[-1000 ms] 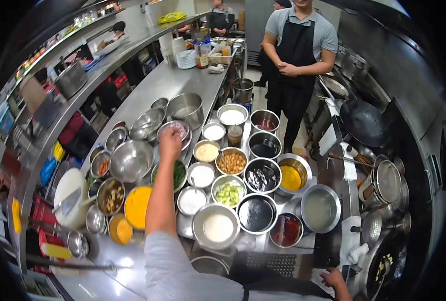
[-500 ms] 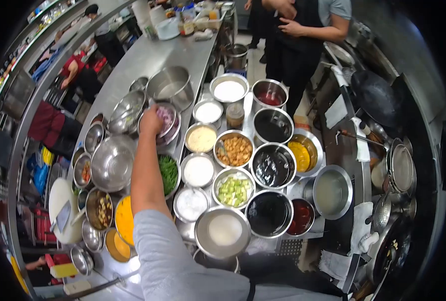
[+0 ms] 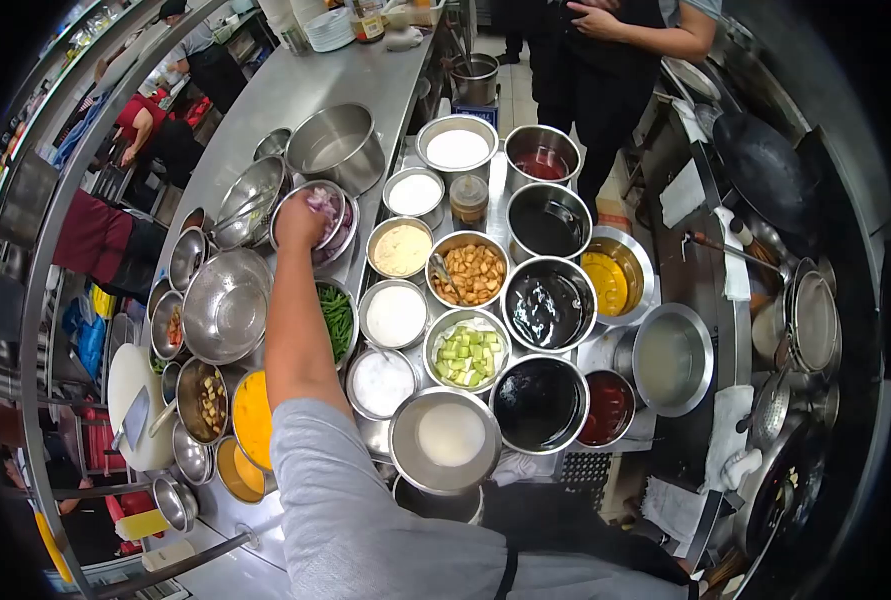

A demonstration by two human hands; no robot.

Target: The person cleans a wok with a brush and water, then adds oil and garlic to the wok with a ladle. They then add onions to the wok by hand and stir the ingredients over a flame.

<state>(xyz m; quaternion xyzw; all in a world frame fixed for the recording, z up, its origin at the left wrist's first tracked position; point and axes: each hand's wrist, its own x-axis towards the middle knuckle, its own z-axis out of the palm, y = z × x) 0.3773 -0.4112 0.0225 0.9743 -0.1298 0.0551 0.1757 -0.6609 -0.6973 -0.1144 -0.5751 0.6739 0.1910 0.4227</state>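
Since a second ago the left hand (image 3: pixel 300 222) has sunk from above the steel bowl (image 3: pixel 346 212) into it. Along the long worktop (image 3: pixel 365 80) the grey-sleeved left arm (image 3: pixel 295 330) runs lengthwise away from the body, pointing at the far end. That bowl sits between a wire strainer (image 3: pixel 248 203) and a bowl of pale paste (image 3: pixel 369 248). Fingertips dip into chopped red onion (image 3: pixel 323 203); whether the grip pinches any, I cannot tell. No right hand shows.

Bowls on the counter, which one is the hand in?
The bowl of purple pieces, right of the strainer: the left hand dips into it, and no other bowl holds anything purple.
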